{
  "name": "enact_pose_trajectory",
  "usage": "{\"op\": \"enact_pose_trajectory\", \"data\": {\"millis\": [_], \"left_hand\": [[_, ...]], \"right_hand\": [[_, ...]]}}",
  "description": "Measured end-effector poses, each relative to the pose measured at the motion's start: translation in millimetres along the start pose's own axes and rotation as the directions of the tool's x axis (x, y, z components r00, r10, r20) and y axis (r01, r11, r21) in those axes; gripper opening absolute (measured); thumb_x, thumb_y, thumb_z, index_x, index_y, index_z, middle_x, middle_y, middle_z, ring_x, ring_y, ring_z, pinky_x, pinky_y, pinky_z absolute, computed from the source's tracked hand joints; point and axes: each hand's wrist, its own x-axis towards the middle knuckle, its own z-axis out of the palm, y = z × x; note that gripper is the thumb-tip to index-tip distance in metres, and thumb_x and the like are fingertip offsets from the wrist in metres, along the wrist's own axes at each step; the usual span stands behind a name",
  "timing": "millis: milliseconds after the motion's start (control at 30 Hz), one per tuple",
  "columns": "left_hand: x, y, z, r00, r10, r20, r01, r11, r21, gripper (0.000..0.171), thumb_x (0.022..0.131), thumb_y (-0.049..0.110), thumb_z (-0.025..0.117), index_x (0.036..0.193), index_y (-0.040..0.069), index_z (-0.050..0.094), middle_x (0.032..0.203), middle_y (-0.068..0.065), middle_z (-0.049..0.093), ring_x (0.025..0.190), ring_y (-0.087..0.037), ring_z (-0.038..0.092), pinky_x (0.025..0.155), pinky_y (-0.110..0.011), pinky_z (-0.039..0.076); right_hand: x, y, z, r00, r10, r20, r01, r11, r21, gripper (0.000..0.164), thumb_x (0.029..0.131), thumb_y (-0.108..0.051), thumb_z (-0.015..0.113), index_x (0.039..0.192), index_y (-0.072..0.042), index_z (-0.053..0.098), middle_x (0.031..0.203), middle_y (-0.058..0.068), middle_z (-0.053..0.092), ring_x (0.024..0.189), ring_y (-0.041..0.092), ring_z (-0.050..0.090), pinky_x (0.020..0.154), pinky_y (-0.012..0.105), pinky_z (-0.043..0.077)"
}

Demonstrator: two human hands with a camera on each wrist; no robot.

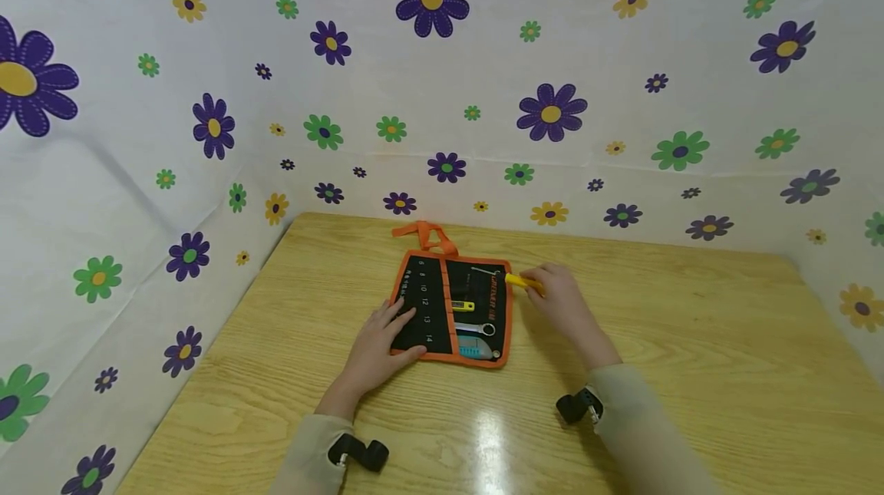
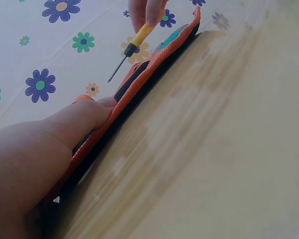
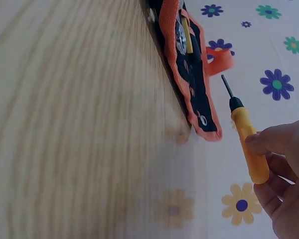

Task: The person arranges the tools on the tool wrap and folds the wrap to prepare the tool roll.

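A black tool pouch (image 1: 428,311) with orange edging lies unfolded on the table, printed numbers along its left flap. My left hand (image 1: 376,349) rests on that flap with fingers spread, the thumb along the near edge. My right hand (image 1: 559,299) pinches the yellow handle of a screwdriver (image 3: 250,144), its thin shaft pointing left above the pouch's right part. From the pouch's pockets stick out a ring-ended wrench (image 1: 483,329), a small yellow tool (image 1: 463,306) and a teal item (image 1: 475,347); the flap hides their other ends.
An orange tie strap (image 1: 424,234) trails from the pouch's far edge. The wooden table (image 1: 677,341) meets a white flowered cloth (image 1: 483,73) at the back and left. Each wrist wears a small black camera, one on the left (image 1: 359,452) and one on the right (image 1: 578,406).
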Motion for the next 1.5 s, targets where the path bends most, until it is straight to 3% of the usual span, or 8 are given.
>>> {"op": "enact_pose_trajectory", "data": {"millis": [700,1033,1333,1500], "left_hand": [[0.7,-1.7,0.6,0.999,-0.016,0.027,0.016,1.0,0.004,0.075,0.086,0.06,0.06,0.147,0.021,0.04,0.156,-0.004,0.024,0.145,-0.026,0.011,0.114,-0.051,0.014],[1.1,-1.3,-1.3,1.0,-0.015,0.021,0.015,1.0,-0.007,0.075,0.086,0.058,0.062,0.147,0.019,0.041,0.156,-0.005,0.025,0.145,-0.027,0.011,0.114,-0.052,0.015],[-0.1,-0.6,-0.5,0.999,0.021,-0.025,-0.021,1.0,-0.008,0.074,0.085,0.056,0.063,0.145,0.016,0.045,0.154,-0.009,0.029,0.143,-0.031,0.016,0.112,-0.054,0.018],[0.1,-1.2,0.4,1.0,0.016,-0.019,-0.016,1.0,-0.002,0.074,0.086,0.056,0.063,0.145,0.016,0.045,0.154,-0.009,0.029,0.143,-0.031,0.016,0.113,-0.053,0.018]], "right_hand": [[21.2,-11.3,19.1,0.995,-0.069,0.072,0.072,0.996,-0.042,0.019,0.086,0.002,0.068,0.105,-0.001,0.071,0.103,0.014,0.064,0.097,0.033,0.055,0.088,0.047,0.046],[31.6,-17.4,25.6,0.989,-0.134,0.061,0.139,0.986,-0.089,0.017,0.083,0.003,0.072,0.099,-0.001,0.072,0.096,0.013,0.064,0.088,0.031,0.057,0.082,0.045,0.049],[38.6,-23.8,33.3,0.988,-0.128,0.087,0.135,0.987,-0.088,0.017,0.084,0.004,0.07,0.1,-0.001,0.071,0.097,0.014,0.065,0.091,0.033,0.058,0.084,0.046,0.049],[41.4,-23.4,40.8,0.985,-0.124,0.118,0.133,0.988,-0.075,0.017,0.086,0.002,0.068,0.102,-0.001,0.071,0.098,0.013,0.064,0.093,0.032,0.058,0.088,0.046,0.047]]}}
